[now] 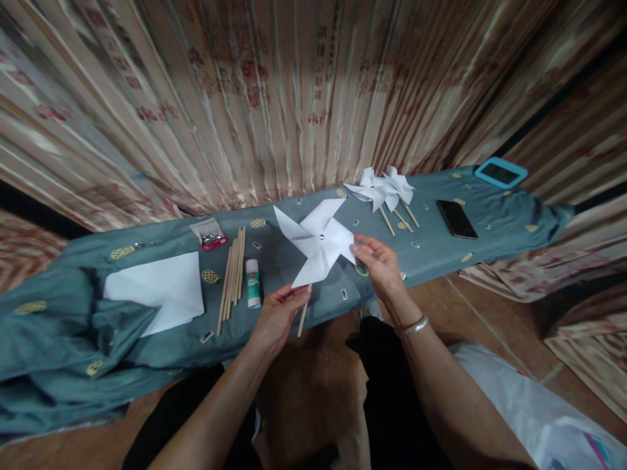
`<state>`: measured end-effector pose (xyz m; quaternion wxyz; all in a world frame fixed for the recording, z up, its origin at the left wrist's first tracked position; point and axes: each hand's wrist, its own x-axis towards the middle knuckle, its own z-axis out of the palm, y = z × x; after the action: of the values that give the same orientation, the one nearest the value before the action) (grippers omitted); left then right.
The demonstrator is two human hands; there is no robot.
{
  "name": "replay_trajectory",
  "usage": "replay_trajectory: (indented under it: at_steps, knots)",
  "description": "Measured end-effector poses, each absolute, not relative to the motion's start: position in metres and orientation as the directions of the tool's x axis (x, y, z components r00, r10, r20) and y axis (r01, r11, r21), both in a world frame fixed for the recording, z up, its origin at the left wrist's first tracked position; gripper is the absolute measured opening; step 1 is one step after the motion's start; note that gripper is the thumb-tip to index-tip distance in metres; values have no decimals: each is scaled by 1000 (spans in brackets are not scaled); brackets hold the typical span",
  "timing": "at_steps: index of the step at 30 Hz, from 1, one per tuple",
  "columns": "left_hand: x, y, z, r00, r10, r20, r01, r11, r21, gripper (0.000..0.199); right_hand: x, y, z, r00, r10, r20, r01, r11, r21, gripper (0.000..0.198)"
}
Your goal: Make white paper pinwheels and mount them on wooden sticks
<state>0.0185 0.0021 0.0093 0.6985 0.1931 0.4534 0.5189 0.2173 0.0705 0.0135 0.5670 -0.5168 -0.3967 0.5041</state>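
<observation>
A white paper pinwheel [318, 245] with a small shiny pin at its centre is held up over the cloth-covered surface. My left hand [280, 314] is closed on its wooden stick [304, 316], just below the blades. With thumb and fingers, my right hand [381, 262] pinches the edge of the right-hand blade. Beneath the right hand shows part of a pale green loop [361, 269], mostly hidden. A glue stick [253, 284] stands or lies just left of the pinwheel; which of these I cannot tell.
Left of the glue stick lie several wooden sticks [232, 277], an open pack of metal pins [210, 234] and white paper sheets [176, 284]. Further right are finished paper pinwheels [375, 189], a black phone [456, 219] and a blue-framed device [500, 173]. Curtains [304, 98] hang behind.
</observation>
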Motion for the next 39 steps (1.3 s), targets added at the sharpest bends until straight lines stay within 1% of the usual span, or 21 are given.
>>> replay_trajectory:
  at_steps: [5,12,20,24,27,33,39]
  knots:
    - [17,4,9,18,898,-440,-549,377,746,40,210,65,15,166,982,-90,-208,-54,-977,49]
    - [17,5,8,0,896,-445,-560,369,742,38,197,56,17,121,986,-114,-221,-85,-971,42]
    - [17,4,4,-25,898,-438,-537,358,764,39,184,46,16,16,994,-108,-181,-104,-978,32]
    - [17,2,4,-51,892,-449,-547,351,760,41,176,42,18,-46,989,-138,-201,-145,-969,33]
    - [17,-1,6,-75,893,-443,-547,334,767,39,170,39,19,-87,984,-158,-205,-173,-963,36]
    - [20,-6,14,-97,917,-386,-529,281,800,36,167,32,24,-133,981,-143,-183,-166,-969,37]
    - [23,-12,21,-121,927,-354,-484,256,837,36,167,28,30,-176,975,-133,-218,-171,-961,37]
